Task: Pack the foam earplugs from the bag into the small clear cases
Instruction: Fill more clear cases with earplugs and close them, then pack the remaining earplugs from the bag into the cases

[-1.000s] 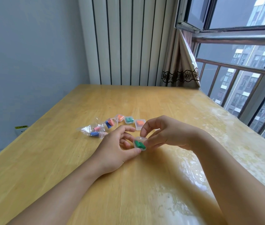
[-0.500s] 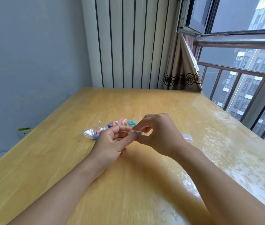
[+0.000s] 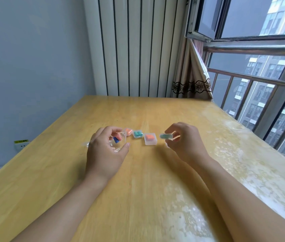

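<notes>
right hand point(image 3: 183, 140) pinches green-filled case point(image 3: 166, 136); left hand point(image 3: 106, 151) grips bag point(image 3: 119, 142).

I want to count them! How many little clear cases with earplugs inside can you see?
4: three in a row on the table, orange, green, orange; one green in the right hand.

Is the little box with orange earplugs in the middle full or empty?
Full: the clear case on the table shows orange earplugs inside.

Single head-worn wide-angle view — looks forward and down over wooden table point(image 3: 138, 198), close above forearms — window at right.
</notes>
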Demonstrator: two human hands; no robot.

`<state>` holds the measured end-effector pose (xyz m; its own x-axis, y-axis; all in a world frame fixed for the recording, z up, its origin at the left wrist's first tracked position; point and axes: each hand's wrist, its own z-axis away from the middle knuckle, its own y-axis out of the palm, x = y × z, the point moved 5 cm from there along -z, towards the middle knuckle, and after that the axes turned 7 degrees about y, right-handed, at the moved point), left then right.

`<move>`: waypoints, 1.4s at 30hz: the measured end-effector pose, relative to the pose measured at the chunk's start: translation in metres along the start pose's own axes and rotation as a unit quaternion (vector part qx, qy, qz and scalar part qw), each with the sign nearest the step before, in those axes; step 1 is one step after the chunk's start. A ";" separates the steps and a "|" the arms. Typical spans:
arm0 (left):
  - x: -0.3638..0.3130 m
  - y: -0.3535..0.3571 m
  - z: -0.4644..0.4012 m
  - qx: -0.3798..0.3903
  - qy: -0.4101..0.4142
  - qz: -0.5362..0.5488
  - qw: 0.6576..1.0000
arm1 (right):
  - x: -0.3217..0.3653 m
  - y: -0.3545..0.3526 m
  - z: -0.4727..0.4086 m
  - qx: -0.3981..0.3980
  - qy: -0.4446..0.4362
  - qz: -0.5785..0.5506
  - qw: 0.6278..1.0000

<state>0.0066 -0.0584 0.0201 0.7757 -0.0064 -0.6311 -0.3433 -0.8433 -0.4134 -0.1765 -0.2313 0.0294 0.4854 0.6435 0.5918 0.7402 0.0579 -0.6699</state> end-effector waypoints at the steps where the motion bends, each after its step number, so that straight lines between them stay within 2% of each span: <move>1: 0.004 -0.001 -0.001 -0.007 -0.010 -0.034 0.999 | -0.002 0.002 -0.001 -0.006 0.005 0.005 1.000; 4: 0.013 -0.006 -0.002 -0.009 -0.056 -0.121 0.991 | -0.001 0.007 -0.002 -0.006 0.000 0.035 0.999; 6: 0.019 -0.005 -0.001 0.021 -0.087 -0.165 0.982 | 0.004 0.014 -0.001 0.007 -0.010 0.072 0.997; 11: 0.030 0.003 0.001 0.101 -0.136 -0.190 0.967 | 0.007 0.020 0.000 0.030 0.023 0.113 0.993; 14: 0.032 0.005 -0.001 0.113 -0.138 -0.182 0.967 | 0.005 0.018 -0.001 0.024 0.046 0.120 0.991; 19: 0.033 0.006 -0.001 0.124 -0.115 -0.187 0.968 | -0.003 0.015 0.001 0.138 0.085 0.105 0.981; 22: 0.026 0.002 -0.004 0.079 -0.092 -0.155 0.981 | -0.011 0.000 0.001 0.185 0.087 0.123 0.971; 26: 0.001 -0.013 -0.004 -0.058 0.017 -0.089 0.994 | -0.011 -0.012 -0.003 0.157 0.048 0.137 0.977; 28: -0.010 -0.019 -0.002 -0.085 0.048 -0.071 0.993 | -0.002 -0.022 -0.006 0.098 0.025 0.077 0.992; 30: -0.018 -0.016 0.001 -0.061 0.078 -0.006 0.995 | 0.013 -0.026 -0.006 0.082 0.029 -0.059 0.994; 31: -0.021 -0.012 0.003 -0.026 0.081 0.046 0.995 | 0.024 -0.022 -0.003 0.115 0.040 -0.142 0.982; 33: -0.027 0.000 0.009 0.056 0.034 0.163 0.984 | 0.045 -0.005 0.008 0.209 0.067 -0.299 0.929; 35: -0.029 0.008 0.014 0.096 -0.024 0.243 0.965 | 0.057 0.012 0.018 0.264 0.089 -0.392 0.877; 38: -0.028 0.006 0.013 0.085 -0.038 0.257 0.962 | 0.063 0.021 0.025 0.292 0.113 -0.444 0.839; 42: -0.027 0.007 0.014 0.103 -0.045 0.238 0.965 | 0.056 0.022 0.026 0.321 0.133 -0.436 0.830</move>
<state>-0.0244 -0.0572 0.0254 0.4583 -0.3125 -0.8320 -0.7549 -0.6309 -0.1789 -0.1451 -0.1742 0.0364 0.0447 -0.0426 0.9981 0.5053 0.8628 0.0142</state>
